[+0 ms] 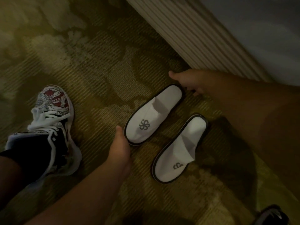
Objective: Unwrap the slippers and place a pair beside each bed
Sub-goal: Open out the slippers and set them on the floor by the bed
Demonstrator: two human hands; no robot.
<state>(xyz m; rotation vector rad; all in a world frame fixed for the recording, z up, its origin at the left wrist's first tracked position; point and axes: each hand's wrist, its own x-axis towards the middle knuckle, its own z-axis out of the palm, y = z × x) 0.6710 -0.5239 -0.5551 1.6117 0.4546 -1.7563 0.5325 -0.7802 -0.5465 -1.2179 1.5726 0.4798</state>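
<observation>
The two slippers [153, 115] beside the bed base [203, 34] were white with black edging and a dark grey swirl logo. The bed base was pale, ribbed. The carpet [97, 75] was olive-striped with paler blotches. The sneaker [52, 114] was black-white, red-floral toed.

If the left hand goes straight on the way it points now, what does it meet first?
The left hand already touches the toe of the upper white slipper with the black rim; going on, it would probably push that slipper.

A patterned olive carpet [100, 75] carries everything — two white slippers [154, 114] lie side by side on it, near the ribbed bed base [194, 34] along its upper right edge. A patterned sneaker [52, 120] stands at left.
</observation>
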